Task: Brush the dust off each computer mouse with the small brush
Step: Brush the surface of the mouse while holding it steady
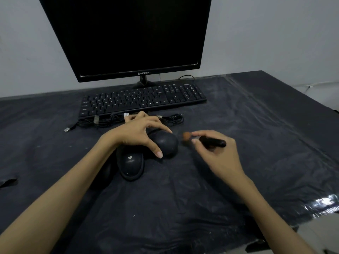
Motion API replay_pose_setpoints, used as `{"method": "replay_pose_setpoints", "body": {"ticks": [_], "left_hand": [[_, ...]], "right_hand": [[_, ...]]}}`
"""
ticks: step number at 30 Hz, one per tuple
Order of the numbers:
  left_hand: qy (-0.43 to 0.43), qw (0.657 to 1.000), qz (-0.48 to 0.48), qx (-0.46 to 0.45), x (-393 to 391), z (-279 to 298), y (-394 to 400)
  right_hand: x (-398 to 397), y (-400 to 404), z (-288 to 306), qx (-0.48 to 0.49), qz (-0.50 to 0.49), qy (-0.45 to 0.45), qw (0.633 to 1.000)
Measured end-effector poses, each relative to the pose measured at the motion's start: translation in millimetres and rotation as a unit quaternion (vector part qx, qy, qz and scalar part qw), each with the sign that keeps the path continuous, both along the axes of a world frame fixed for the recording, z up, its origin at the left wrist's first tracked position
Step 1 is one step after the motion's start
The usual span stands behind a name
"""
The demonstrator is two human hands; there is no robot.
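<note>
**Brush poised beside the held mouse**

While the head camera looked down over a table (238, 110) covered in dark plastic sheeting, the left hand (135, 132) arched over the right-hand mouse (167, 143), its thumb curled against the near side and a fingertip on the far edge, so that the fingers grasped the mouse from above. At about four o'clock from that mouse, just beside it, the right hand (214, 153) pinched a small brush (205, 141) between thumb and fingers, the black handle pointing toward three o'clock and the orange-brown bristle head toward nine o'clock. The bristles were blurred, and it could not be told whether they touched the mouse.

A second mouse (130, 165), black with a small white heart on its back, lay at seven o'clock from the first, touching or nearly touching it. Their bundled cables (111, 120) trailed toward eleven o'clock, ending in a USB plug (67, 129) at the left. A black keyboard (143, 99) sat at twelve o'clock, with a dark monitor (128, 33) behind it. No containers showed on the table.
</note>
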State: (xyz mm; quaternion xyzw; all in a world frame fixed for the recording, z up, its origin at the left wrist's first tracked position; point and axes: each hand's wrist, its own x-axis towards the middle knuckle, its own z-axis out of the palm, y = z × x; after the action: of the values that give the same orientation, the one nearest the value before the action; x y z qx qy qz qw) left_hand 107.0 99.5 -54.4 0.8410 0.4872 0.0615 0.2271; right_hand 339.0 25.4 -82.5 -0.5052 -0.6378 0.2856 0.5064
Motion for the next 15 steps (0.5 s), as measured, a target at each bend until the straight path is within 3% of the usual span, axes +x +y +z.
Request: {"method": "replay_pose_setpoints", "body": {"ticks": [2,6,10,15], "left_hand": [[-0.002,1.000,0.002,0.002,-1.8,1.8,-0.6],[-0.001,1.000,-0.001,0.004,-2.2,1.9,0.2],[0.005,1.000,0.002,0.005,-0.6,1.8,-2.6],[0.022,1.000,-0.005,0.004,3.2,4.1,-4.3]], "right_hand": [[4.7,1.6,3.3,0.013,-0.011,0.030,0.999],[-3.7,-8.0,2.7,-0.065,0.090,0.021,0.994],[4.4,0.5,-0.6,-0.003,-0.019,0.012,1.000],[-5.0,-11.3,2.4,-0.057,0.097,0.015,0.993]]}}
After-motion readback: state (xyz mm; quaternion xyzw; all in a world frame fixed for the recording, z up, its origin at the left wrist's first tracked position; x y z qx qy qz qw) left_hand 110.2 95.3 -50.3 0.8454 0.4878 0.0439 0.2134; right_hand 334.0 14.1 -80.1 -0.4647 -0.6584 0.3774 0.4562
